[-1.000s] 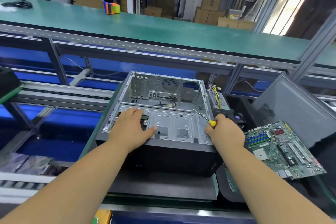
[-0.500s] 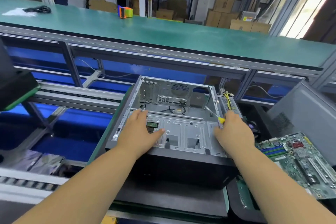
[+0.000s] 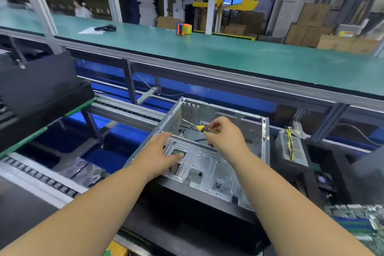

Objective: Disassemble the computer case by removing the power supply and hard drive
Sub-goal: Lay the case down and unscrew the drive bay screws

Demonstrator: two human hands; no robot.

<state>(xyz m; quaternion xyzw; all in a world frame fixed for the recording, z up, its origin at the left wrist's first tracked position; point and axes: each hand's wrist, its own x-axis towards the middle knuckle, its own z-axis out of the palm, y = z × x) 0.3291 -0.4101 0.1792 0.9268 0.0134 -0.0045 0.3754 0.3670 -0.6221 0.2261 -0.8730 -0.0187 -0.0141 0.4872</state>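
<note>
An open grey computer case (image 3: 265, 141) lies on its side in front of me, its metal drive cage (image 3: 209, 166) facing up. My left hand (image 3: 161, 155) rests flat on the cage's left part, fingers straight, beside a green-labelled drive (image 3: 178, 152) seen through a cutout. My right hand (image 3: 225, 137) hovers over the case interior and pinches a yellow-and-black screwdriver (image 3: 204, 129), its shaft pointing left into the case. A grey power supply (image 3: 292, 148) with yellow cables sits outside the case, to its right.
A green motherboard (image 3: 357, 222) lies at the lower right. A black case panel (image 3: 37, 93) stands on the roller conveyor at the left. A long green bench (image 3: 207, 54) runs behind, carrying an orange tape roll (image 3: 184, 28) and a black cable (image 3: 105, 27).
My right hand has lifted off the case's right edge and moved left over the interior, turning the screwdriver to point left. My left hand stays on the cage. The camera has tilted up.
</note>
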